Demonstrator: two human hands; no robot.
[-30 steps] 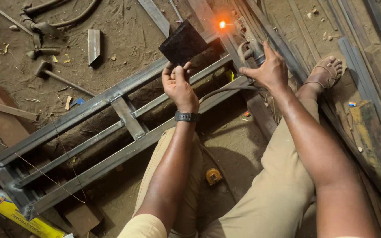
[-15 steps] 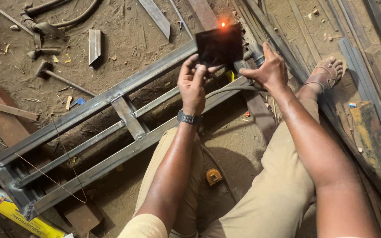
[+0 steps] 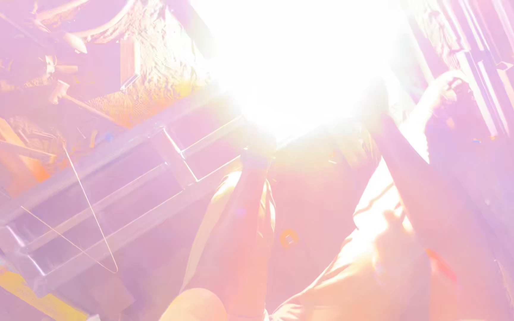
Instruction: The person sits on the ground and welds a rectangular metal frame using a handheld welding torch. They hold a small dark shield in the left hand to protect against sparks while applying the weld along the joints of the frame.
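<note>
A white welding flash (image 3: 304,53) fills the top middle of the head view and washes everything pink. My left forearm (image 3: 248,208) rises from the bottom to the flash. Only the wrist end of my left hand (image 3: 260,145) shows, and its fingers are lost in the glare. My right forearm (image 3: 408,196) reaches up from the lower right, and its hand is hidden by the light. A long grey metal frame (image 3: 168,148) with crossbars lies slanted on the dirt floor and runs into the flash. The dark shield is not visible.
A sandalled foot (image 3: 447,89) rests at the right beside long metal bars (image 3: 495,71). A hammer (image 3: 60,92) and wood offcuts (image 3: 7,142) lie on the dirt at left. A yellow strip (image 3: 13,279) sits bottom left. A small round object (image 3: 288,239) lies between the legs.
My left hand had raised the dark shield over the glowing joint. A bright flash has now burst there, hiding both hands and the shield.
</note>
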